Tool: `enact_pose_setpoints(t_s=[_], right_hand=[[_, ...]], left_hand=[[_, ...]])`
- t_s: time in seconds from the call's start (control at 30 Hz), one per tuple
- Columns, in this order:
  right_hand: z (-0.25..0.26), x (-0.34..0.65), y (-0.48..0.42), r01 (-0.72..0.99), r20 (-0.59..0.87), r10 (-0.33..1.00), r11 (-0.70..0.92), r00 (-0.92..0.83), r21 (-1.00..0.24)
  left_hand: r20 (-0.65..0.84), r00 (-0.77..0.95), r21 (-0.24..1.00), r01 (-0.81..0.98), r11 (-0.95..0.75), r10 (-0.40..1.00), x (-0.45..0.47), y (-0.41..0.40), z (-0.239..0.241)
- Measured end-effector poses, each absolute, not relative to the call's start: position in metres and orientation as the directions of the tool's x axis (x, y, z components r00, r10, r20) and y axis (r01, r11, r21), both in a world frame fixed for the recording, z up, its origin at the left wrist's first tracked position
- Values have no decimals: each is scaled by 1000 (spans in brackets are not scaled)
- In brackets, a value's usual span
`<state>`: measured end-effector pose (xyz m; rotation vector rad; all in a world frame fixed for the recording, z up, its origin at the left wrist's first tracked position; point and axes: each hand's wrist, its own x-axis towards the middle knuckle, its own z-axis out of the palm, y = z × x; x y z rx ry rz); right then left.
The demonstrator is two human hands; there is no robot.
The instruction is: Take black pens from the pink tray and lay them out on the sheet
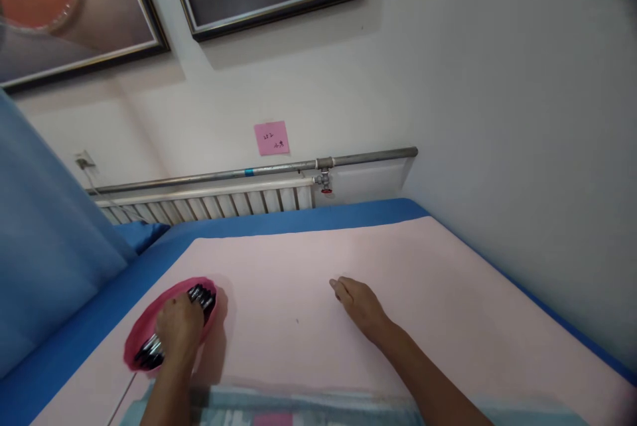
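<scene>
Well, two hands (363, 306); one basket (144, 325) (left hand (180, 325) in).

A pink note (271, 141) is stuck on the wall (223, 101), higher up, past the right grip (362, 308) and a bit to its left. It has small dark writing. The top line looks like the number 252. Under it there are more marks, but they are too small to read.

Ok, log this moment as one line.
left hand: inside pink container, at dark slim items | right hand: over pink sheet, contact unclear
</scene>
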<state>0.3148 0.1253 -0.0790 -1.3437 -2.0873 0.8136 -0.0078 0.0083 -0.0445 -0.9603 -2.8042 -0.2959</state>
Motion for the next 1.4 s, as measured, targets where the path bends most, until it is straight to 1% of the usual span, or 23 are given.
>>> enact_pose_setpoints(t_s=[0.1,0.2,0.27,0.3,0.33,0.37,0.4,0.43,0.47,0.53,0.57,0.6,0.67,0.73,0.77,0.83,0.93,1.03,1.2,1.3,1.4], right_hand=[[-80,314,126,614,116,919,343,-378,-711],[-82,315,127,617,114,917,346,-383,-707],[-82,315,127,605,118,917,343,-380,-719],[-81,314,127,589,120,919,337,-376,-734],[-80,313,126,566,118,921,326,-371,-757],[-78,312,124,535,112,924,307,-366,-787],[-76,311,122,494,101,926,283,-364,-822],[-73,309,119,447,82,929,250,-362,-859],[-70,307,116,391,52,930,203,-363,-898],[-65,302,109,254,-40,915,69,-401,-965],[-62,299,106,183,-96,896,-17,-433,-983],[-60,297,103,103,-135,874,-98,-466,-990],[-57,292,97,-58,-144,811,-213,-567,-975],[-56,288,94,-146,-161,751,-325,-641,-934],[-56,287,92,-160,-183,743,-364,-643,-917],[-58,284,92,-115,-248,743,-400,-622,-909],[-65,282,95,18,-334,734,-402,-591,-916],[-72,281,99,73,-357,720,-393,-596,-916],[-76,282,100,167,-392,686,-372,-612,-913],[-75,283,100,174,-392,702,-364,-595,-915],[-75,284,99,170,-381,734,-348,-563,-922]], left_hand=[[211,-776,138,626,768,595,-13,7,-47],[272,-753,152,648,746,599,-11,7,-39],[333,-725,225,682,696,603,-1,11,-27],[349,-715,312,699,644,606,7,15,-20],[346,-713,450,697,559,610,18,21,-13],[317,-709,629,654,419,630,31,27,-6],[261,-676,811,541,224,689,46,35,-2],[196,-628,927,369,67,753,63,43,0],[100,-559,984,180,3,823,81,51,1],[-52,-389,992,-124,4,920,115,67,-4],[-90,-343,976,-219,14,935,129,73,-9],[-110,-323,960,-279,17,940,142,77,-15],[-137,-313,936,-352,19,940,158,83,-28],[-165,-314,920,-391,31,935,164,84,-41],[-183,-308,912,-408,44,933,164,83,-46],[-211,-283,896,-438,70,935,158,82,-54],[-226,-294,884,-462,69,929,146,82,-60],[-242,-368,889,-456,53,898,135,86,-62],[-295,-510,893,-447,44,808,112,94,-63],[-260,-597,928,-373,25,759,93,92,-61],[-218,-585,971,-212,111,781,82,86,-60]])
